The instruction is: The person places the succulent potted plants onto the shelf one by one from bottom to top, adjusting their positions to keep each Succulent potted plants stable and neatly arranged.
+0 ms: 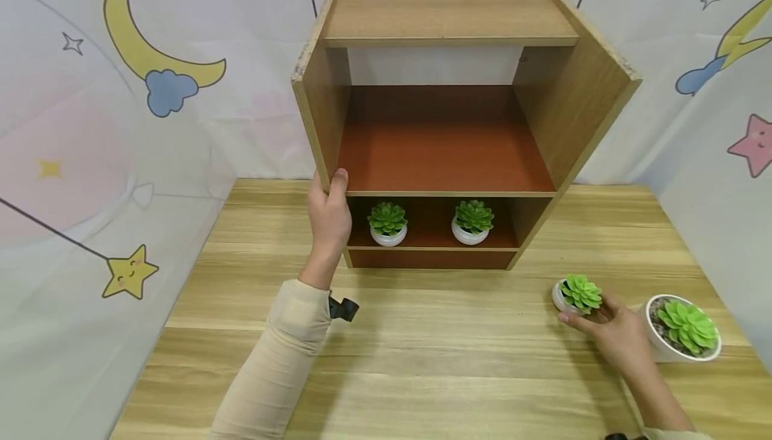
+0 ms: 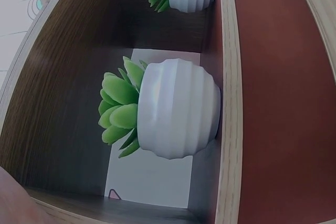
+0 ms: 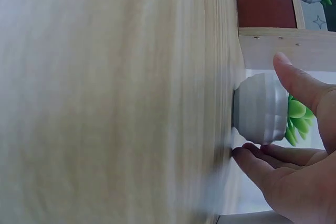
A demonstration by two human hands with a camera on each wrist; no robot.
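Observation:
My left hand (image 1: 330, 215) grips the left side panel of a wooden shelf unit (image 1: 446, 193), its thumb over the front edge. On the lower shelf stand two small succulents in white ribbed pots, the left potted succulent (image 1: 389, 234) and the right potted succulent (image 1: 470, 231); the left wrist view shows one such pot (image 2: 178, 108) up close. At the right, my right hand (image 1: 621, 336) reaches round a third small potted succulent (image 1: 567, 299) on the table. In the right wrist view, thumb and fingers lie either side of that white pot (image 3: 260, 108), the thumb apart from it.
A larger white pot with a succulent (image 1: 687, 323) stands just right of my right hand. The unit's red-brown upper shelf (image 1: 446, 145) is above the two small pots. A printed cloth backdrop (image 1: 181, 145) borders the wooden table (image 1: 434, 346) at the back and sides.

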